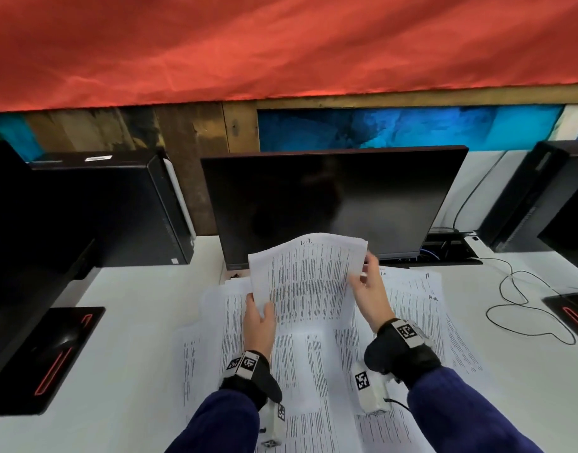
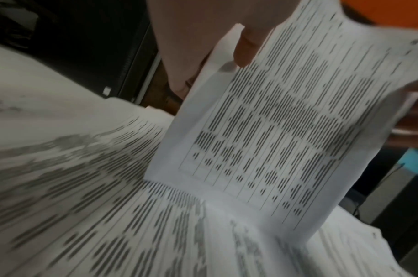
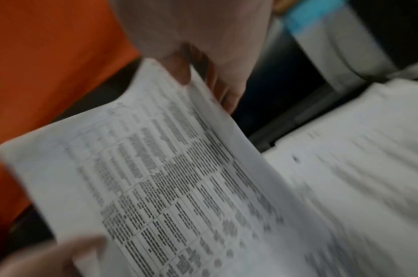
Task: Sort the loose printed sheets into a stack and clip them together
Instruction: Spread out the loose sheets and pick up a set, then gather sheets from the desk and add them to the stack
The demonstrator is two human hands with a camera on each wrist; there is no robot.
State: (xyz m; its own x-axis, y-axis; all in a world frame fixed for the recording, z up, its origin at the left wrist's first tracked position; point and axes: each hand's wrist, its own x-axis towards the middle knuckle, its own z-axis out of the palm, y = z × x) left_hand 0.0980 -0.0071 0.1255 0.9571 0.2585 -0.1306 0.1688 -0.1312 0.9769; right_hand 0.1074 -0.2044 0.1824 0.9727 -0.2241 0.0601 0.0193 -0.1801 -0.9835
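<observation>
Holding a printed sheet (image 1: 308, 277) upright above the bench (image 1: 143, 328), the left hand (image 1: 259, 325) pinches its lower left edge, thumb on the printed face. The right hand (image 1: 369, 289) grips the sheet's right edge with curled fingers. Loose printed sheets (image 1: 317, 371) lie fanned and overlapping on the bench near its front edge, below both hands. A dark monitor (image 1: 330, 197) stands towards the bench's rear edge.

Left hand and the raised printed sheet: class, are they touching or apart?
Touching. In the left wrist view the left hand pinches the raised sheet, its thumb lying on the printed face near the edge; the head view shows the same grip.
</observation>
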